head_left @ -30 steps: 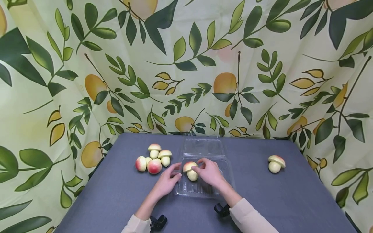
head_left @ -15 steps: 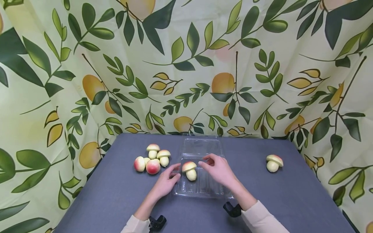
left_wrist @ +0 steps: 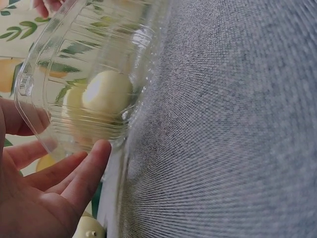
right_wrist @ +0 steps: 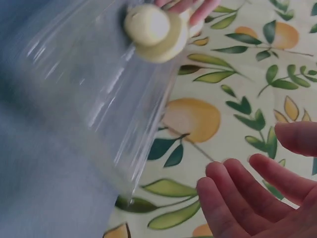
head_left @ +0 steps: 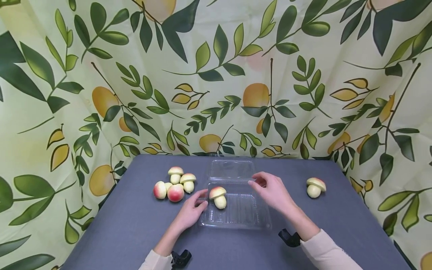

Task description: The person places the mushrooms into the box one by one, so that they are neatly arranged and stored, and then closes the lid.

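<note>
A toy mushroom [head_left: 218, 197] with a cream stem and a reddish cap lies in the left part of the clear plastic clamshell box [head_left: 248, 213], whose lid [head_left: 233, 169] is folded back. My left hand [head_left: 191, 210] is at the box's left side, fingers loosely extended. In the left wrist view its fingertips [left_wrist: 103, 147] rest against or very near the box wall; the mushroom shows through the plastic. My right hand [head_left: 272, 189] hovers over the box's right edge, holding nothing, its fingers [right_wrist: 247, 191] apart from the box in the right wrist view.
Several similar mushrooms [head_left: 188, 181] cluster on the dark grey table [head_left: 135, 228], left of the box. Another mushroom [head_left: 315, 187] stands alone at the right. A leaf-and-fruit patterned cloth [head_left: 216, 93] hangs behind the table.
My right hand has let go of the mushroom in the box and moved to the right, away from it. My left hand has stayed at the box's left side.
</note>
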Tool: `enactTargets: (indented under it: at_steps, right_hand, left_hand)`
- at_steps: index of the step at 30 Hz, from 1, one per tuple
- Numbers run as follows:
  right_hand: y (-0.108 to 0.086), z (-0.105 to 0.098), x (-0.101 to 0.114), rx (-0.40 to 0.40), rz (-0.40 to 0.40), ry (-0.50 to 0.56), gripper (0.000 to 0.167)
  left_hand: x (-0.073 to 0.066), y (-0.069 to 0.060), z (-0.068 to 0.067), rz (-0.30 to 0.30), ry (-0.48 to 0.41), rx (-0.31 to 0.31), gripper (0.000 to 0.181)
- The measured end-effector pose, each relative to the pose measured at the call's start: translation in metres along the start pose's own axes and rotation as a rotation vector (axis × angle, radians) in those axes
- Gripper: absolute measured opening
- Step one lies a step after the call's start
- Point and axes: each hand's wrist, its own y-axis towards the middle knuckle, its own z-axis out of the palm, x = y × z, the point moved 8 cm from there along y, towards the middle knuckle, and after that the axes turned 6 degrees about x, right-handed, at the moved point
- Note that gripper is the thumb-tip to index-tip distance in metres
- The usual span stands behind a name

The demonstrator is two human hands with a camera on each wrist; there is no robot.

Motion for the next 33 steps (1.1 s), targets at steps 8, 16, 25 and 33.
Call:
enactTargets:
  at_steps: [8,16,25,33]
  right_hand:
    - [-0.001,-0.022,-0.017,-0.009,-0.027,-0.135,0.032]
    - [-0.006,-0.046,-0.042,-0.036,-0.025,-0.193,0.033]
    - [-0.017,-0.076,-0.072,-0.100,0.009,-0.255,0.037]
    - [-0.024,-0.102,-0.100,-0.120,0.056,-0.248,0.045]
  left_hand:
    - [0.001,-0.001,-0.002,-0.001,-0.014,-0.013,0.043]
    - [0.001,-0.002,-0.002,0.008,-0.068,-0.027,0.043]
    - [0.000,-0.002,-0.003,0.004,-0.052,-0.029,0.043]
    - [-0.001,-0.001,-0.001,0.006,-0.052,-0.005,0.043]
